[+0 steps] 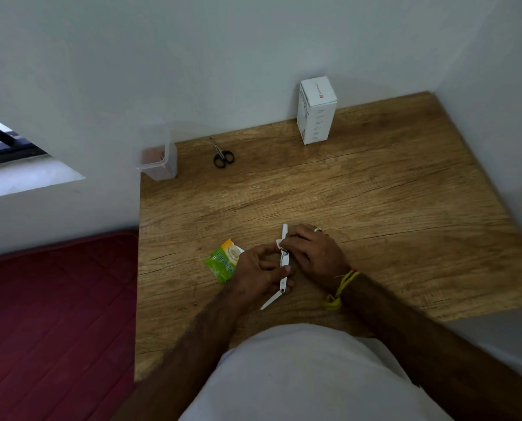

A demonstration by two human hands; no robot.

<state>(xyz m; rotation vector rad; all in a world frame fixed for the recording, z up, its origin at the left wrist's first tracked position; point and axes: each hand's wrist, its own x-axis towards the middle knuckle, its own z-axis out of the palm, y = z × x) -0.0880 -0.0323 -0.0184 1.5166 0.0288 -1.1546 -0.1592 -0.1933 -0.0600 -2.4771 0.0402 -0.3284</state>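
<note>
A slim white folding tool (284,268) with hinged white arms lies between my hands on the wooden table (375,192). My left hand (258,270) holds its lower part, thumb across the body. Higher up, my right hand (315,252) curls round the tool, where a small white scrap sticks out by the fingertips. A green and yellow sachet (221,261) lies flat on the table, partly under my left hand. A ring shows on my right hand and yellow and orange threads circle that wrist.
Small black-handled scissors (221,154) lie near the back wall. A clear plastic container (158,156) stands at the table's back left corner. A tall white carton (315,110) stands against the wall. A dark red mattress (56,314) lies left of the table.
</note>
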